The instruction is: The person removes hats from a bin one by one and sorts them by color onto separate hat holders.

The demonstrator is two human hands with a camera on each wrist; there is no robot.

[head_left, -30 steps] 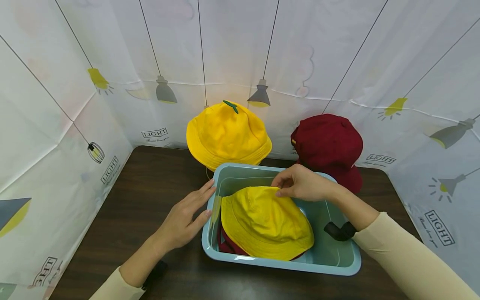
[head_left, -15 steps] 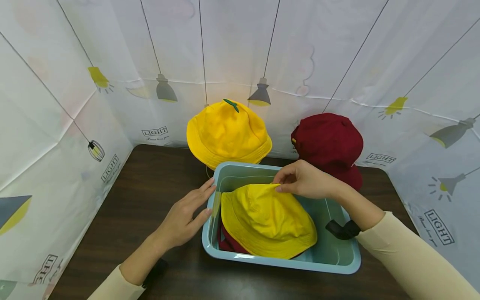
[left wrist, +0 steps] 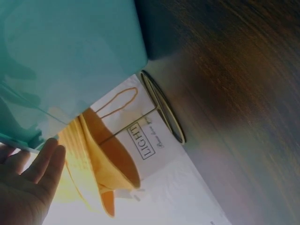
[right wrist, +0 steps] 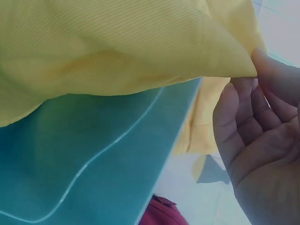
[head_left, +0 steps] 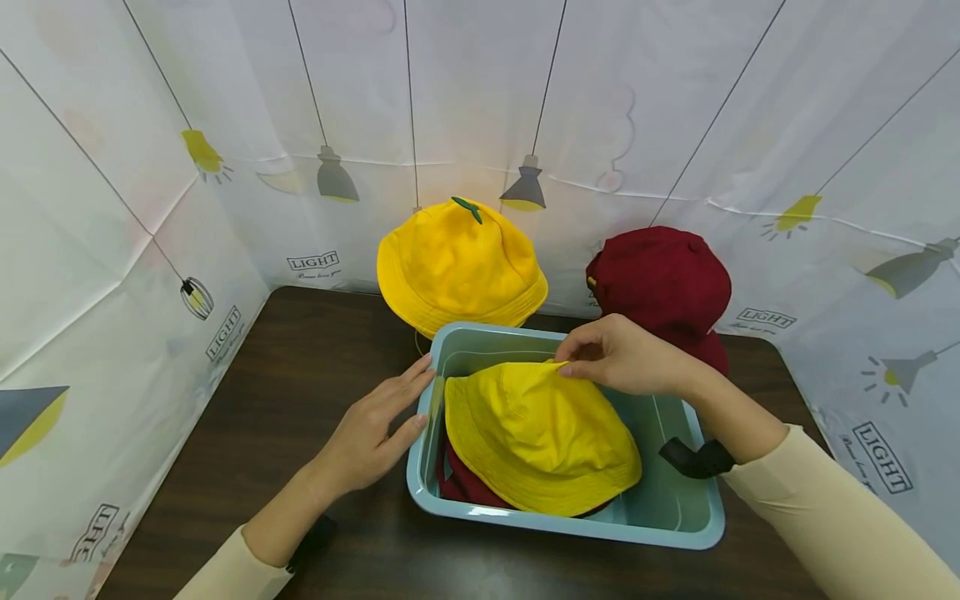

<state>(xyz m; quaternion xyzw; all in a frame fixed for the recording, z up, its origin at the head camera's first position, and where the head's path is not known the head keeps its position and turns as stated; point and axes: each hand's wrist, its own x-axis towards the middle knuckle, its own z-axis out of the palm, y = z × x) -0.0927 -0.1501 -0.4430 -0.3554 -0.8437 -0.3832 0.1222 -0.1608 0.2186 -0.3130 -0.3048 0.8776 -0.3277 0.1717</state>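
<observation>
In the head view a yellow bucket hat [head_left: 543, 442] lies in the blue plastic bin [head_left: 566, 528], its crown lifted at the far side. My right hand [head_left: 626, 354] pinches the hat's fabric between thumb and fingertips; the right wrist view shows the yellow cloth [right wrist: 140, 51] drawn to a point at the thumb. Beneath the hat, some dark red fabric [head_left: 468, 483] shows at the bin's left. My left hand [head_left: 375, 433] rests its extended fingers against the bin's left rim. In the left wrist view those fingers [left wrist: 52, 164] touch the bin's edge.
Behind the bin, another yellow bucket hat [head_left: 461, 267] with a green sprout on top sits on a wire stand [left wrist: 164, 108]. A dark red cap [head_left: 660, 275] stands at the back right. Lamp-printed white cloth [head_left: 465, 83] encloses the dark wooden table [head_left: 322, 350].
My right hand has risen slightly and shifted a little right, drawing the pinched hat up and right with it. My left hand stays at the bin's rim.
</observation>
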